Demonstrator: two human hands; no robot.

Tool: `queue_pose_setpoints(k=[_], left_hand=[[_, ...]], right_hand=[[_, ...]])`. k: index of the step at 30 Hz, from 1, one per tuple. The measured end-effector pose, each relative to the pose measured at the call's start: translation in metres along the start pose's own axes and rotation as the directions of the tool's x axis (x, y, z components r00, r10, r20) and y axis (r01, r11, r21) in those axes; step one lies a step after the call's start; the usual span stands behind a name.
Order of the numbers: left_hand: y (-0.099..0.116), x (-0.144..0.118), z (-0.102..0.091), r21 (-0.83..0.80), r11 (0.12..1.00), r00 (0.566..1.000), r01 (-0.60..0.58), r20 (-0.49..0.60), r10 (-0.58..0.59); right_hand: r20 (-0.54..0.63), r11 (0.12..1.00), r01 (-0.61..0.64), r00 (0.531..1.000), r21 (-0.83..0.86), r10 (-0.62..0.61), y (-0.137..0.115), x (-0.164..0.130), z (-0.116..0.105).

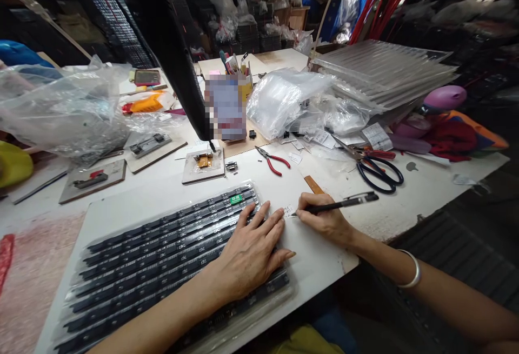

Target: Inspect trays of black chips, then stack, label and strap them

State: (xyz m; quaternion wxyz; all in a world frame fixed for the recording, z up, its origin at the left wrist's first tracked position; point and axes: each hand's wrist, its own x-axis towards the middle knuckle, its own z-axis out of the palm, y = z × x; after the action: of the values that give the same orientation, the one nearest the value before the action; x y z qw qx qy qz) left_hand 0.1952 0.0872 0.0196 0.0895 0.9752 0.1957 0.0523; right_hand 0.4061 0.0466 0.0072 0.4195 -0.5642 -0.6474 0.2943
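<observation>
Pen tip meeting a small label beside the chip tubes

Spreading across the near table [425, 192], a flat clear-plastic pack of black tubes [162, 256] is lying with its long rods running from lower left up to upper right, glossy and ribbed. Pressing flat on its right end, the left hand [247, 254] is resting with fingers apart, fingertips reaching just past the pack toward a small white label [288, 211]. Just right of the label, the right hand [324, 216] is closing around a slim black pen [344, 203], its axis lying nearly level, tip pointing left and touching the label. Farther back, black-handled scissors [379, 173] and red-handled pliers [272, 159] are lying well apart from both hands
</observation>
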Motion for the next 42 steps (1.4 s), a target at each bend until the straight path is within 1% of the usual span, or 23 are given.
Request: queue_pose_setpoints(k=[2, 4, 7, 9, 16, 20, 23, 28, 34, 42], left_hand=[[0.0000, 0.0000, -0.0004, -0.005, 1.000, 1.000, 0.009, 0.002, -0.009], [0.0001, 0.0000, -0.0009, -0.006, 1.000, 1.000, 0.019, 0.008, -0.019], [0.0003, 0.0002, -0.0009, 0.008, 1.000, 1.000, 0.015, 0.005, -0.015], [0.0001, 0.0003, -0.0003, 0.022, 1.000, 1.000, 0.008, -0.007, -0.007], [-0.0018, 0.0000, 0.0025, 0.060, 0.998, 0.999, -0.007, -0.031, 0.009], [-0.0013, 0.0001, 0.0028, 0.054, 0.999, 1.000, 0.001, -0.017, 0.000], [-0.0005, 0.0004, 0.0021, 0.043, 0.999, 1.000, 0.008, -0.004, -0.008], [-0.0001, 0.0004, 0.0008, 0.039, 0.999, 1.000, 0.003, -0.021, -0.002], [0.0001, 0.0005, 0.0002, 0.021, 1.000, 1.000, 0.005, -0.006, -0.005], [-0.0001, 0.0006, -0.0002, 0.014, 1.000, 1.000, 0.009, 0.007, -0.009]], right_hand=[[0.010, 0.995, -0.045, 0.999, 0.087, 0.045, -0.0007, 0.0015, -0.0049], [0.010, 0.995, -0.031, 0.999, 0.097, 0.031, -0.0008, 0.0012, -0.0077], [-0.006, 0.998, 0.059, 0.998, 0.014, -0.059, 0.0005, -0.0018, -0.0064], [-0.011, 0.995, 0.098, 0.995, -0.029, -0.098, 0.0020, -0.0034, -0.0038], [0.006, 0.982, 0.144, 0.989, -0.121, -0.145, 0.0025, -0.0030, -0.0025], [0.001, 0.981, 0.142, 0.990, -0.129, -0.143, 0.0021, -0.0033, -0.0031], [0.007, 0.987, 0.126, 0.992, -0.101, -0.126, 0.0025, -0.0037, -0.0028], [0.030, 0.994, 0.083, 0.996, -0.078, -0.081, 0.0041, -0.0043, -0.0019], [0.031, 0.985, 0.106, 0.994, -0.138, -0.103, 0.0063, -0.0054, -0.0009], [0.050, 0.983, 0.115, 0.993, -0.143, -0.109, 0.0053, -0.0053, -0.0021]])
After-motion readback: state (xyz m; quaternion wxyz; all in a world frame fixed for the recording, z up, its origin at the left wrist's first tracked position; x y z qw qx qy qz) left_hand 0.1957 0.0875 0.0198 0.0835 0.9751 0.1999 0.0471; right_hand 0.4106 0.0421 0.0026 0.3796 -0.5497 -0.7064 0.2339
